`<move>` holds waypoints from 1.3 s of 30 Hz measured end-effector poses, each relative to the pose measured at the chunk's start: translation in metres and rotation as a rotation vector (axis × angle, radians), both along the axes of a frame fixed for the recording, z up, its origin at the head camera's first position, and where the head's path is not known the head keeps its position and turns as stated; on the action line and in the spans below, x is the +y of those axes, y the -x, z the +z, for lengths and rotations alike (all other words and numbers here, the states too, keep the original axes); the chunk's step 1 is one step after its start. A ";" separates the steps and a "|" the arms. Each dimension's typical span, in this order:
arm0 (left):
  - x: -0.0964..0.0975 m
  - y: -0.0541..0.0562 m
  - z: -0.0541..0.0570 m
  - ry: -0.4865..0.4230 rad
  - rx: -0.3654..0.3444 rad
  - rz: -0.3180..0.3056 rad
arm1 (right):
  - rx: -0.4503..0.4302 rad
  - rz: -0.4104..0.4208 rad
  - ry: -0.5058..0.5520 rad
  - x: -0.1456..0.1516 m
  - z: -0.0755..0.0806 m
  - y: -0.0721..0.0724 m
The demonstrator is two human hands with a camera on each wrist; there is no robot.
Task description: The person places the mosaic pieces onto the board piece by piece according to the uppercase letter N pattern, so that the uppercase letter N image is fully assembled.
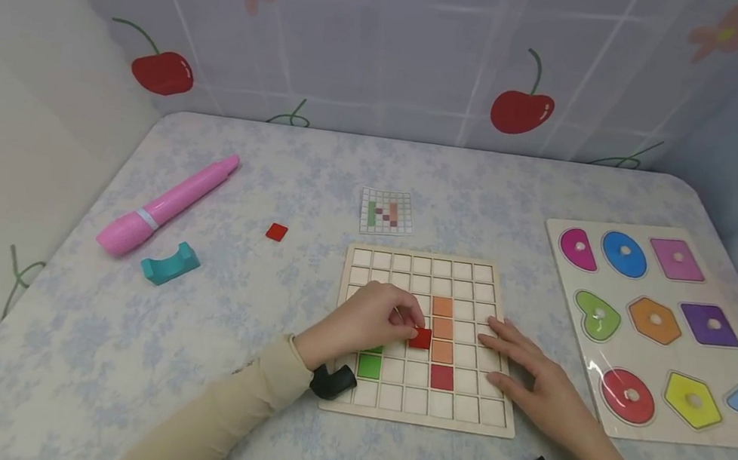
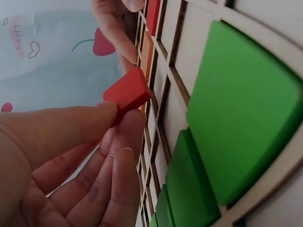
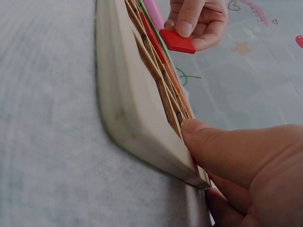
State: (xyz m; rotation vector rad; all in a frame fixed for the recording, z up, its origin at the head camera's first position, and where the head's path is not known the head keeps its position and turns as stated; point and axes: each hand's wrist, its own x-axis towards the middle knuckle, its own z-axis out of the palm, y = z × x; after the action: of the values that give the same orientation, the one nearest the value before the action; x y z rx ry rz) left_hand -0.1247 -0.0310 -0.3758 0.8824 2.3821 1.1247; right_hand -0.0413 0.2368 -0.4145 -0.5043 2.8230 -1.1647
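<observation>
My left hand [image 1: 376, 314] pinches a red square tile [image 1: 420, 338] between thumb and fingertips. In the left wrist view that tile [image 2: 129, 92] is tilted and held just off the wooden grid board [image 1: 415, 420]. On the board, orange tiles [image 1: 443, 329] form a short column with a red tile [image 1: 442, 377] below them. Green tiles [image 2: 246, 109] line up on the left side, partly hidden by my left hand in the head view. My right hand [image 1: 539, 382] rests at the board's right edge, fingers extended over it and thumb touching the rim.
Behind the board lies a small pattern card [image 1: 385, 224], with a loose red tile [image 1: 276, 231] to its left. A pink toy microphone [image 1: 170, 203] and a teal curved piece [image 1: 170, 264] lie further left. A shape puzzle board [image 1: 589, 361] is at the right.
</observation>
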 end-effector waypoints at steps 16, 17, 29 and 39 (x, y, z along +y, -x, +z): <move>0.003 -0.009 -0.005 0.060 0.025 0.007 | 0.025 0.010 0.004 0.000 0.000 0.002; 0.003 -0.010 -0.004 0.078 0.048 0.004 | 0.027 0.011 0.004 0.000 0.000 0.002; -0.043 0.025 0.013 -0.040 0.141 0.124 | 0.019 0.007 0.005 0.000 -0.001 0.001; -0.144 0.070 0.002 -0.007 0.126 0.650 | 0.010 0.000 -0.003 0.001 -0.001 0.000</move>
State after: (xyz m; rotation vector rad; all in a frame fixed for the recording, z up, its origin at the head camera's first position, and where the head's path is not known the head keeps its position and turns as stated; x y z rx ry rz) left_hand -0.1942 -0.1754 -0.3738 0.1627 2.8670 1.3207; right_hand -0.0413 0.2373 -0.4155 -0.5115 2.8324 -1.1604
